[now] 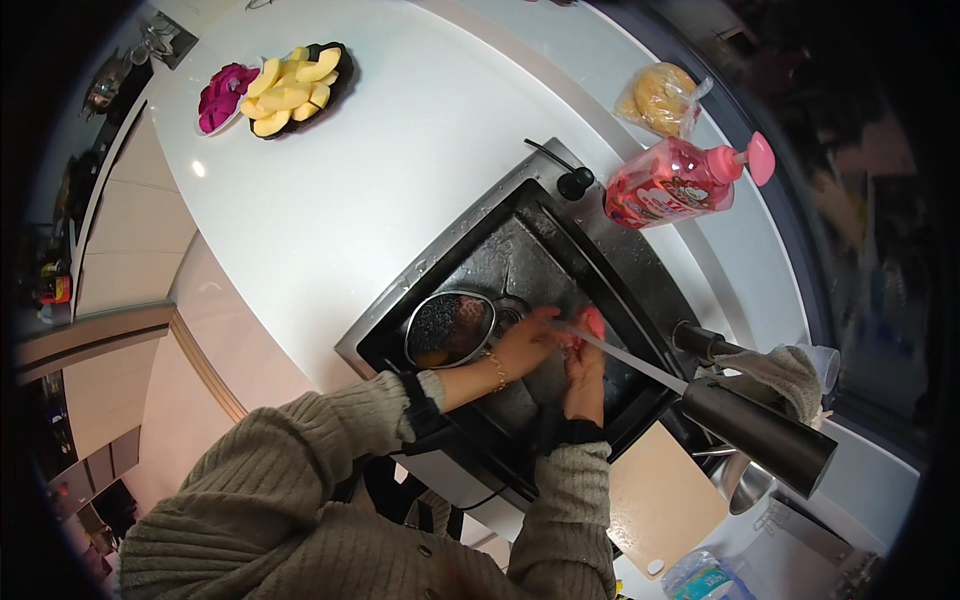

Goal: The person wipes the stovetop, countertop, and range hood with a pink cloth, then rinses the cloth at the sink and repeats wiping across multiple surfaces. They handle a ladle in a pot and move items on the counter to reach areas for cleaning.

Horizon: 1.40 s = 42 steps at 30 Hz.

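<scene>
My left hand [525, 346], with a bracelet at the wrist, is over the black sink [540, 255], by a stream of water [630, 360] from the dark faucet [757, 435]. Close to its right, my right hand [583, 364] holds a small pinkish-red thing [591, 322], too blurred to name. Whether the left hand also grips it cannot be told; its fingers are blurred. Left of the hands, an oval metal-rimmed strainer or basket [492, 330] holds dark, pinkish and yellowish bits beside the round drain [510, 313].
Peeled yellow fruit slices [289, 94] and magenta pieces [225, 94] sit on dishes at the far left. A pink pump bottle [667, 184] and a tied plastic bag [660, 97] stand beyond the sink. At right are a draped cloth [780, 379], cutting board [660, 502] and metal bowl [742, 480].
</scene>
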{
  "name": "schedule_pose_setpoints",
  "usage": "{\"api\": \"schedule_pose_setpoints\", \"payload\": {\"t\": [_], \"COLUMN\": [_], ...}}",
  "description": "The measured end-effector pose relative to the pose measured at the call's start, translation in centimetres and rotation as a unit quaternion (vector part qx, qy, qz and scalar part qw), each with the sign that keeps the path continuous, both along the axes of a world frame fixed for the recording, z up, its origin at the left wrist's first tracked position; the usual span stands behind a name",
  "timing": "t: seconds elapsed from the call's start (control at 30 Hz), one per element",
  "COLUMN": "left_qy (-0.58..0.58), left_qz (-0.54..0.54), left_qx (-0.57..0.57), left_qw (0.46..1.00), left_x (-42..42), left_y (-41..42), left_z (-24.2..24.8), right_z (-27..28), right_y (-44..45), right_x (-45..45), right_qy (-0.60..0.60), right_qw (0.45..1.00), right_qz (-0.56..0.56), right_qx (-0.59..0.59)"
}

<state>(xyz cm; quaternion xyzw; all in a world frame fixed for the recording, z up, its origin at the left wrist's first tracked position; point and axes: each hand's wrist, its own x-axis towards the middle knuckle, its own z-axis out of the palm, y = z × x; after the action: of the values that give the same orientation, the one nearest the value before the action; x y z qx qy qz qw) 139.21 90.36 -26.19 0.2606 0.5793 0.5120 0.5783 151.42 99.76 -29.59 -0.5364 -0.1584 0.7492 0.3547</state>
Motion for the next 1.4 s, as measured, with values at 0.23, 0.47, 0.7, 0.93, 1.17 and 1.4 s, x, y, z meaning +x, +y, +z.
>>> {"api": "schedule_pose_setpoints", "payload": {"t": [0.23,0.47,0.7,0.93,1.17,1.4], "left_qy": [-0.038,-0.074,-0.128,-0.129,-0.076,-0.073], "left_qz": [0.033,0.04,0.062,0.032,0.009,0.225], "left_qx": [-0.041,-0.094,-0.079,-0.089,-0.119,-0.066], "left_qw": [0.998,0.992,0.987,0.987,0.99,0.969], "left_x": [-1.7,-1.9,-0.9,-0.4,0.6,-1.0], "left_y": [-1.9,-2.1,-1.5,-1.6,-0.1,2.1], "left_z": [-1.9,-1.2,-1.0,-1.3,-0.9,-4.4], "right_z": [0.6,1.9,1.7,-1.7,1.8,0.9], "right_y": [-0.2,-0.6,-0.4,-0.2,-1.3,-1.5], "right_x": [-2.0,-2.1,-2.3,-0.9,0.3,3.3], "right_qy": [-0.011,0.038,0.032,0.191,0.118,-0.043], "right_qw": [0.997,0.997,0.997,0.981,0.992,0.997], "right_qz": [-0.025,-0.036,-0.064,0.009,-0.039,-0.06], "right_qx": [-0.067,-0.054,-0.016,-0.021,-0.001,-0.004]}}
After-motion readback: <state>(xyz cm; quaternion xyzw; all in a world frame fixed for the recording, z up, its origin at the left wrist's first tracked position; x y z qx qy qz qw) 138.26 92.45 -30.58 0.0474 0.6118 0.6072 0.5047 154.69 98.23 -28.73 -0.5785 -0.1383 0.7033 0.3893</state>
